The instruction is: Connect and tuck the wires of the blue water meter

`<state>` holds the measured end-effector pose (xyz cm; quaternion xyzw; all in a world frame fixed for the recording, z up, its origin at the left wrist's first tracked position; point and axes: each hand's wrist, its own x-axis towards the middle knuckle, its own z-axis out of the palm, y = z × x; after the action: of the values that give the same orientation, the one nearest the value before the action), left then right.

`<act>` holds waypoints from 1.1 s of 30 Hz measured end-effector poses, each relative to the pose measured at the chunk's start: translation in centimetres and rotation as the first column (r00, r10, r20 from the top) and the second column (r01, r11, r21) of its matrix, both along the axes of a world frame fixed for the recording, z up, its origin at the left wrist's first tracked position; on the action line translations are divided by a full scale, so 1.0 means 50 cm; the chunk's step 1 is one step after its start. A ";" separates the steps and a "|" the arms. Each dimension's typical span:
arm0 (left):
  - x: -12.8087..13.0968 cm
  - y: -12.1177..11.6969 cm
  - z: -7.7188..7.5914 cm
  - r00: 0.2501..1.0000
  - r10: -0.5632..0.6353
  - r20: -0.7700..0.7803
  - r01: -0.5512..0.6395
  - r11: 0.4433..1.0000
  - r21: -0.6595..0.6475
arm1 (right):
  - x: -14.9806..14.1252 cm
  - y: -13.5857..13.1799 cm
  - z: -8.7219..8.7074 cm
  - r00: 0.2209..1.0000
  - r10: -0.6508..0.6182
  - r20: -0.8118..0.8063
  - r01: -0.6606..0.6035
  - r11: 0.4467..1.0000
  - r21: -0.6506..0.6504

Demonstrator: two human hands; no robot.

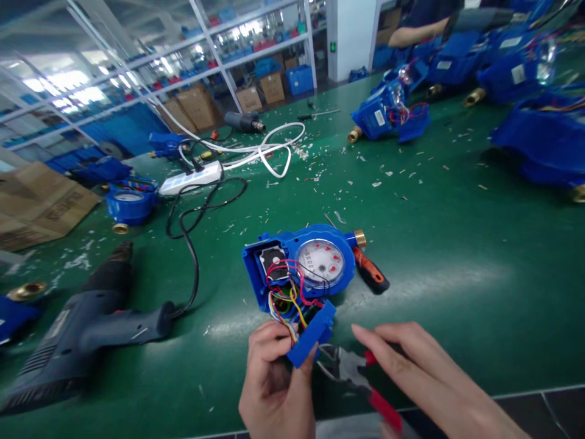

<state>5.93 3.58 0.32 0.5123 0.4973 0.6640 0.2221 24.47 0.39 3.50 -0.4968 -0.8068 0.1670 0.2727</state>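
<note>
A blue water meter [322, 263] with a round dial lies on the green table, its side box uncovered and coloured wires [292, 296] coming out. My left hand [276, 384] pinches a small blue box part [313, 335] that those wires run to. My right hand [411, 366] is closed around the red handles of cutting pliers [350, 367]. The pliers' jaws are beside the blue part, near a thin pale wire [325, 369]; whether they touch it I cannot tell. An orange and black screwdriver handle [372, 271] sticks out from beneath the meter.
A heat gun [86, 329] lies at the left, its black cable running to a white power strip [192, 178]. More blue meters [379, 116] stand at the back right, near another person's arm [418, 33]. Scraps litter the table; a cardboard box [43, 207] is far left.
</note>
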 end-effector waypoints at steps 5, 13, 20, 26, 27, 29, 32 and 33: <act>-0.001 -0.008 0.002 0.980 -0.049 0.193 0.088 0.977 -0.196 | -0.006 -0.002 0.000 0.999 0.016 0.047 -0.017 1.000 0.019; -0.002 -0.005 0.018 0.890 -0.001 0.456 0.158 0.939 -0.305 | -0.017 -0.002 0.014 0.996 -0.076 0.037 0.070 0.987 0.142; 0.005 0.005 -0.008 0.971 0.008 0.240 0.015 0.995 -0.094 | -0.038 0.014 0.025 0.990 -0.097 0.101 0.073 0.972 0.225; 0.015 0.010 -0.013 0.995 0.041 0.086 -0.041 0.999 0.000 | -0.044 0.008 0.033 0.978 -0.122 0.167 0.079 0.967 0.243; 0.016 0.010 -0.012 0.996 0.052 0.078 -0.053 0.999 0.003 | -0.044 0.006 0.035 0.976 -0.124 0.179 0.078 0.967 0.244; 0.019 0.009 -0.013 0.995 0.068 0.076 -0.069 0.998 0.002 | -0.045 0.005 0.038 0.973 -0.123 0.197 0.070 0.965 0.254; 0.020 0.007 -0.014 0.994 0.082 0.077 -0.083 0.996 0.011 | -0.048 0.006 0.041 0.970 -0.129 0.205 0.063 0.952 0.301; 0.020 0.007 -0.015 0.993 0.085 0.080 -0.086 0.996 0.014 | -0.049 0.007 0.042 0.968 -0.128 0.215 0.058 0.950 0.305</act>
<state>6.94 3.92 -0.44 0.4655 0.5038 0.6970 0.2088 22.01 0.75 5.59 -0.5042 -0.8244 -0.0284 0.2556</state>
